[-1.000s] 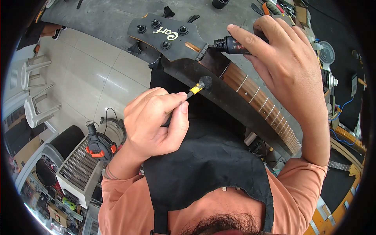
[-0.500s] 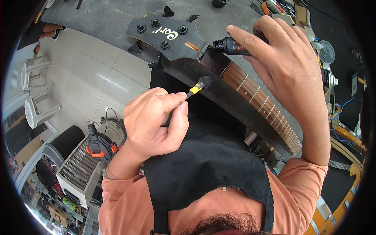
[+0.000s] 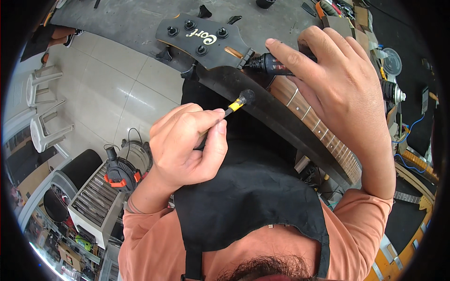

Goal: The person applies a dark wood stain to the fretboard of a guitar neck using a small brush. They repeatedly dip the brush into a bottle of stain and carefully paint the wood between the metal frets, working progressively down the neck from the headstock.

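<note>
A bass guitar neck lies diagonally, its black headstock (image 3: 199, 43) at the upper left and its brown fretted fingerboard (image 3: 323, 131) running down to the right. My right hand (image 3: 335, 77) is closed around a small black bottle (image 3: 274, 64) tipped on its side. The bottle's dark tip is at the near end of the nut (image 3: 247, 57); whether it touches is hard to see. Between thumb and fingers, my left hand (image 3: 187, 145) pinches a thin brush (image 3: 237, 104) with a yellow band. The brush's dark round head is over the dark surface beside the neck.
Beneath the headstock is a grey worktop (image 3: 126, 21). White plastic stools (image 3: 44, 84) stand on the tiled floor at left, near a black-and-orange device (image 3: 121, 173) on a grey slatted unit. A spray can (image 3: 393, 92) and clutter line the right side.
The bottle in my right hand has slid slightly down and left, its tip moving to the near end of the nut. My left hand with the brush is almost unchanged.
</note>
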A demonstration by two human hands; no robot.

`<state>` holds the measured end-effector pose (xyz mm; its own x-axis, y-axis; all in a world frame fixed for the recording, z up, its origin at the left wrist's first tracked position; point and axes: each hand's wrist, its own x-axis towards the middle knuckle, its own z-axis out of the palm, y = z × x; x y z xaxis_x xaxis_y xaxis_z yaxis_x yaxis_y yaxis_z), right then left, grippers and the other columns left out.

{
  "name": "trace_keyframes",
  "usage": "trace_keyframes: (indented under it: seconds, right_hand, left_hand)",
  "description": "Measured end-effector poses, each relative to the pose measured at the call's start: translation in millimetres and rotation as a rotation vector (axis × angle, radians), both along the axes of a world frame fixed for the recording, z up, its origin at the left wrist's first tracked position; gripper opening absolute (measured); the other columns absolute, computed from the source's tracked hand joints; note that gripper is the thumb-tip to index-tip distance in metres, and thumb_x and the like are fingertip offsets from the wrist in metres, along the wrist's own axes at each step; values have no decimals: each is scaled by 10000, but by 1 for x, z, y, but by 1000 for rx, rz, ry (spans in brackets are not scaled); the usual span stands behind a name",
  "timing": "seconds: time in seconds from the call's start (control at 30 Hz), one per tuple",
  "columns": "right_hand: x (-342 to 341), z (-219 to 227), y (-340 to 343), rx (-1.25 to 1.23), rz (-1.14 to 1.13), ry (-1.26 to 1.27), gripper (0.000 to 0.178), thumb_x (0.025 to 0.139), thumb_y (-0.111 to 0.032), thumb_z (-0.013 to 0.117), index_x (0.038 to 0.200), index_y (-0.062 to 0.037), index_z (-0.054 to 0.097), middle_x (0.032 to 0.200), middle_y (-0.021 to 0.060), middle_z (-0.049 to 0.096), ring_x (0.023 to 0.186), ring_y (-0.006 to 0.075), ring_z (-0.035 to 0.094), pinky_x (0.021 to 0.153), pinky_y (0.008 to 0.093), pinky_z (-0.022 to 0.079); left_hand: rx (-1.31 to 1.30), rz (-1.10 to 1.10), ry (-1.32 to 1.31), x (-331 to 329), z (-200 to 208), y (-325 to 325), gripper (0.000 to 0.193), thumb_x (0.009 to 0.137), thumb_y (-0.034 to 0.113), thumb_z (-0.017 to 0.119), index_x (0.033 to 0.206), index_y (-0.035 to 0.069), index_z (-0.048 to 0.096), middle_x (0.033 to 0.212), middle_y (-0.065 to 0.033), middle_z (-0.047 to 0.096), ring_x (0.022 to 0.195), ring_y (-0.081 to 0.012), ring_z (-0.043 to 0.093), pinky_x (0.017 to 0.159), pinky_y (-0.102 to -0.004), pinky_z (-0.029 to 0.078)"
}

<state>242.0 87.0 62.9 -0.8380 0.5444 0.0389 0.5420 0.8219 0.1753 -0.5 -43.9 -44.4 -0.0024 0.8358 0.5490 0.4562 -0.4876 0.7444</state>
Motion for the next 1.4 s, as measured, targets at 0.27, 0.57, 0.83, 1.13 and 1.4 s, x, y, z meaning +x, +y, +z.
trace_keyframes:
  seconds: [0.27, 0.57, 0.83, 1.13, 1.4]
  right_hand:
    - [-3, -2, -3, -10, 14, 29, 552, 898, -164, 839, 1441, -234, 766, 1156, 39, 660, 1060, 262, 673, 906, 429, 530]
    - [-2, -1, -3, -6, 15, 14, 559, 903, -169, 840, 1452, -237, 759, 1158, 36, 663, 1048, 258, 670, 912, 431, 523]
    - [-8, 4, -4, 17, 41, -10, 563, 908, -172, 836, 1461, -239, 753, 1163, 37, 660, 1059, 256, 666, 912, 425, 518]
    - [-2, 1, -8, 13, 18, -3, 569, 903, -176, 841, 1461, -242, 756, 1178, 48, 659, 1071, 271, 665, 920, 434, 518]
    - [17, 3, -5, -100, -62, 95, 572, 899, -98, 849, 1459, -191, 772, 1166, 87, 671, 1046, 295, 674, 920, 436, 535]
  left_hand:
    - [-9, 0, 9, -3, 1, -2, 250, 820, -182, 782, 1033, -61, 733, 775, -99, 726, 571, -227, 637, 549, -335, 510]
    - [4, 8, -20, 0, -3, -3, 192, 896, -136, 778, 1066, -52, 749, 630, 4, 500, 542, -108, 440, 547, -283, 353]
    - [-18, 4, -1, -1, 0, -5, 251, 821, -177, 792, 1034, -58, 735, 794, -107, 739, 586, -239, 653, 562, -345, 529]
    - [3, 8, -33, 0, -5, -4, 197, 892, -150, 774, 1059, -51, 742, 658, -9, 538, 552, -117, 461, 540, -288, 353]
    - [42, 36, 36, 4, -7, 2, 235, 898, -152, 778, 1102, -39, 746, 663, -10, 517, 553, -123, 431, 542, -303, 330]
